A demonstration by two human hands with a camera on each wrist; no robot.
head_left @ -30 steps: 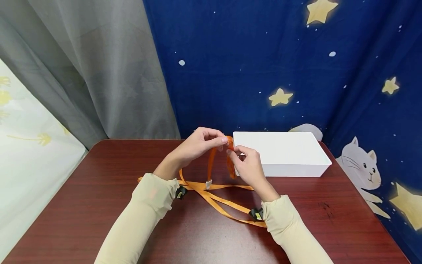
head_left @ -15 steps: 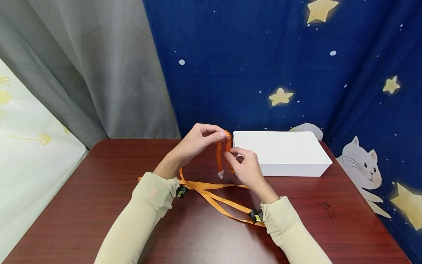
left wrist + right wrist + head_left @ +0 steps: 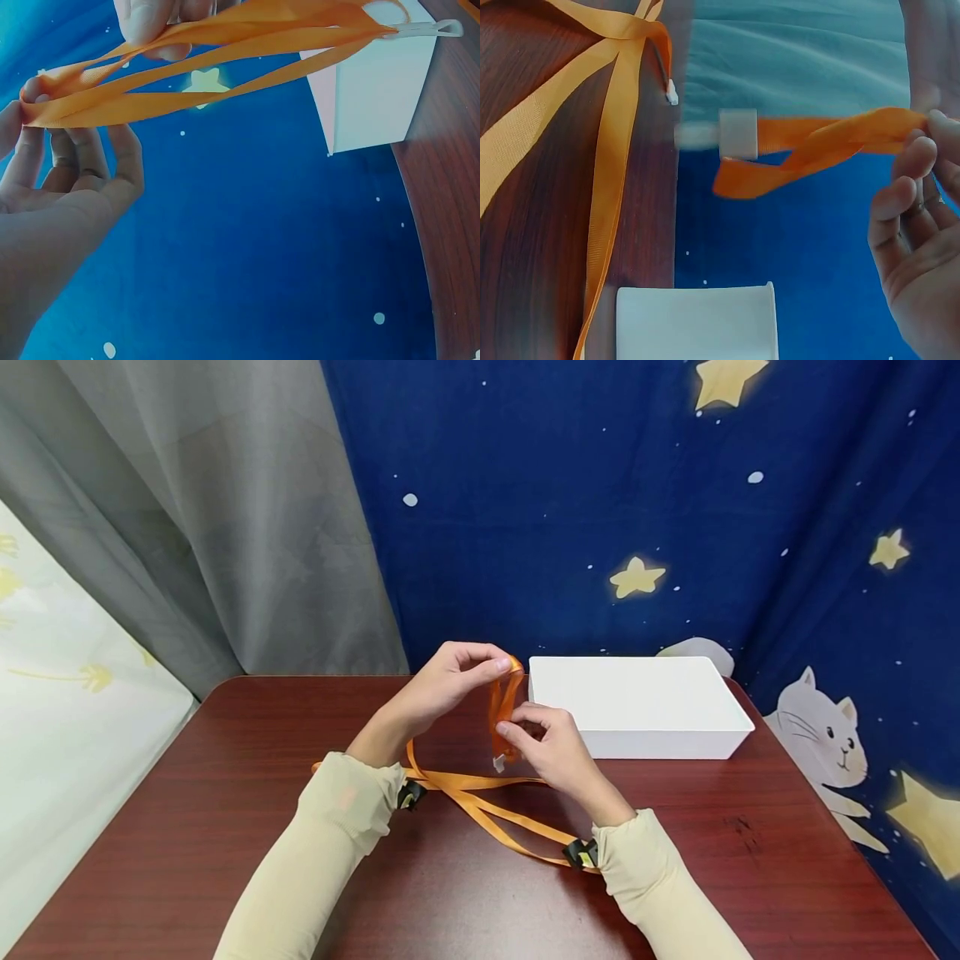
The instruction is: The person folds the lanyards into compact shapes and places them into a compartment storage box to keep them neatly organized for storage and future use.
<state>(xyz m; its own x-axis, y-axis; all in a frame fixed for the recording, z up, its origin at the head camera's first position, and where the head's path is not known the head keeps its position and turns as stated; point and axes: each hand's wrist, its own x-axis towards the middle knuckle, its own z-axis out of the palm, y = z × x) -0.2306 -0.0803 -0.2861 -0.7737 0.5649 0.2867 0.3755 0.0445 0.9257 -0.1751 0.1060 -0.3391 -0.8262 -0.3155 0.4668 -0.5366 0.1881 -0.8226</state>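
Note:
My left hand (image 3: 450, 681) pinches the top of a folded orange lanyard (image 3: 508, 689) above the table. Lower down, my right hand (image 3: 555, 747) pinches its strands between thumb and fingers. A pale clip (image 3: 498, 763) hangs at the bottom end. The left wrist view shows the lanyard (image 3: 300, 37) stretched in several strands, the left hand (image 3: 75, 172) at one end and the right hand (image 3: 161, 22) along it. In the right wrist view its white fitting (image 3: 739, 133) is blurred, and the right hand (image 3: 922, 247) partly leaves the frame.
More orange lanyard strap (image 3: 480, 810) lies crossed on the dark red table (image 3: 247, 843) below my hands. A white box (image 3: 667, 745) stands at the back right. Behind hang a grey curtain (image 3: 277, 527) and a blue star-printed curtain (image 3: 510, 527).
The hanging clip end has lifted off the table straps and swung right, below the hands. The left hand rose slightly; the right hand moved slightly down and left along the strands.

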